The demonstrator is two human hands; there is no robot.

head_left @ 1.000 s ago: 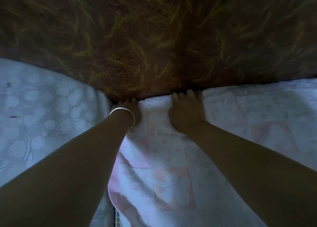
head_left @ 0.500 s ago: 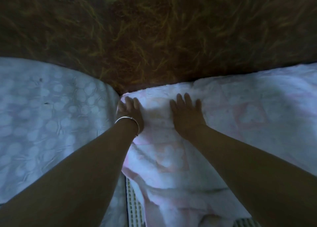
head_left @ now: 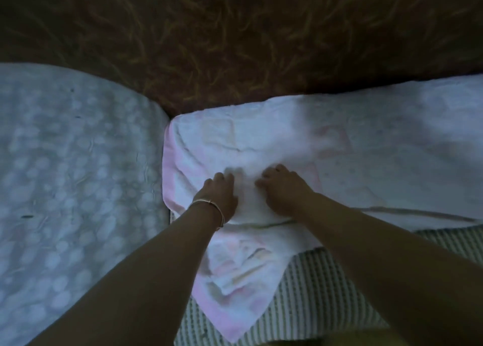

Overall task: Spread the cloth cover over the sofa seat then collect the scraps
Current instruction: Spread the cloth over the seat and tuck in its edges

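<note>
The white and pink cloth cover (head_left: pixel 287 142) lies over the sofa seat, its back edge against the backrest. One corner hangs crumpled over the front, where the striped seat (head_left: pixel 326 293) shows bare. Both my hands rest palm down on the cloth near the seat's front edge, fingers bent and pressing into it. My left hand (head_left: pixel 219 194) wears a thin bangle. My right hand (head_left: pixel 283 189) is a little to its right. Neither hand lifts any cloth. A few small dark specks (head_left: pixel 27 216) lie on the neighbouring seat's pale cover.
The brown patterned backrest (head_left: pixel 235 45) fills the top of the view. To the left is a second seat under a pale dotted cover (head_left: pixel 78 176), meeting this seat at a narrow gap (head_left: pixel 167 162). The light is dim.
Both hands have slid back from the crease at the backrest toward the seat's front edge. The cloth now lies flatter at the back, and more of the striped seat shows.
</note>
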